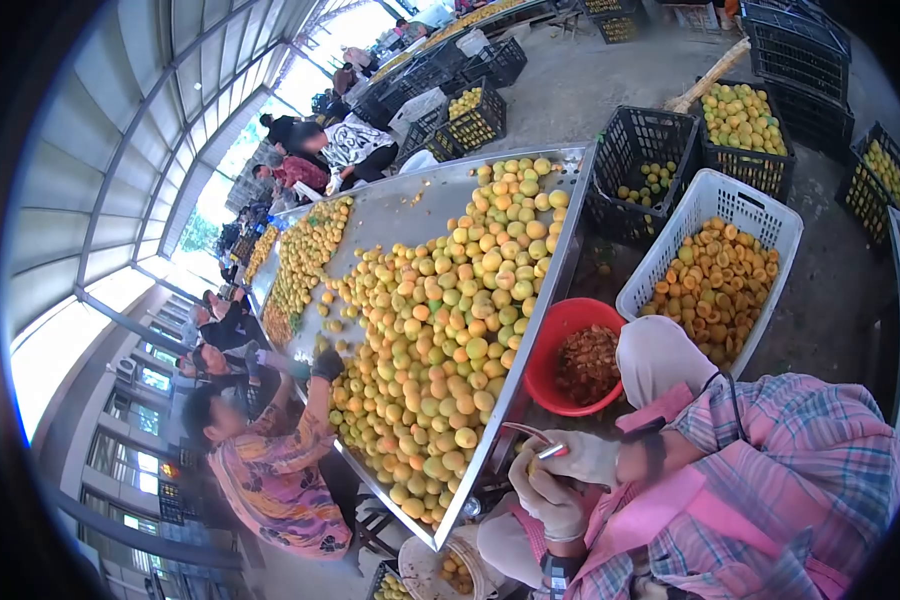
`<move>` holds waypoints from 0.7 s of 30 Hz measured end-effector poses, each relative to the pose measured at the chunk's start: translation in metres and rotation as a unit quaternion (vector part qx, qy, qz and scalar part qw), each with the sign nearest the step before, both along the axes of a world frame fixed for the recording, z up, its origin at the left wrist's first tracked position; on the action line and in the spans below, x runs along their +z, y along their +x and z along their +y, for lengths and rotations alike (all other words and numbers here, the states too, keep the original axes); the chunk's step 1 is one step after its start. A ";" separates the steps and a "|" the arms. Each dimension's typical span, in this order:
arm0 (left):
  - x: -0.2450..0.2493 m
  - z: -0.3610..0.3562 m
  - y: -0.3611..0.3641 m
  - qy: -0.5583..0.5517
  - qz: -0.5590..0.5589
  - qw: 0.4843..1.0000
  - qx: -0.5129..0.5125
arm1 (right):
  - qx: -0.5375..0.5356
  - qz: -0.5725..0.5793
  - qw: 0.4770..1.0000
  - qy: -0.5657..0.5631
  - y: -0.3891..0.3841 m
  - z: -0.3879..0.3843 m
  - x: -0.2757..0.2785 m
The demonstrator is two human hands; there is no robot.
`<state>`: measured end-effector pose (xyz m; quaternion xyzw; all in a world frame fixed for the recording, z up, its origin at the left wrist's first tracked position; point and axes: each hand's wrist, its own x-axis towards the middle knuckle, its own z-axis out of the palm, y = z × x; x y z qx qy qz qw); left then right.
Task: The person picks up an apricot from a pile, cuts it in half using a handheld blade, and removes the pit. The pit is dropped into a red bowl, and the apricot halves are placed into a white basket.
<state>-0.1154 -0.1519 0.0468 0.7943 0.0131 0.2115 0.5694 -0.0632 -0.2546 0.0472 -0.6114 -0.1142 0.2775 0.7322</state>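
At the lower right of the frame we see two gloved hands close together. The right hand (582, 457) has its fingers closed on a small curved knife (530, 433); the left hand (548, 502) curls just below, and we cannot tell whether it holds anything. We judge the knife light, stiff and sharp, best held well back from its tip. Apricots (460, 325), heaped mid-frame on a metal table (382, 222), look firm but bruisable, best cupped whole.

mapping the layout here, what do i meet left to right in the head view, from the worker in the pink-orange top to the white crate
Worker in pink-orange top, fruit pile, red basin, white crate.
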 end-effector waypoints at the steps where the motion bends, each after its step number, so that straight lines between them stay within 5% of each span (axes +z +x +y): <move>1: 0.001 -0.003 0.000 0.001 -0.001 1.000 -0.002 | -0.002 -0.001 1.000 0.001 0.000 0.000 -0.005; 10: -0.013 -0.003 0.004 0.015 -0.023 0.999 0.031 | -0.066 -0.123 0.990 -0.004 -0.005 0.000 -0.017; 12: -0.011 -0.004 0.003 0.149 -0.036 0.988 0.024 | -0.051 -0.089 0.994 -0.022 -0.005 -0.002 -0.014; 15: -0.018 -0.003 0.004 0.203 -0.040 0.977 0.043 | -0.084 -0.176 0.980 -0.043 -0.006 0.005 -0.027; 21: -0.024 0.001 0.005 0.228 -0.020 0.972 0.046 | -0.042 -0.146 0.987 -0.043 -0.010 -0.007 -0.009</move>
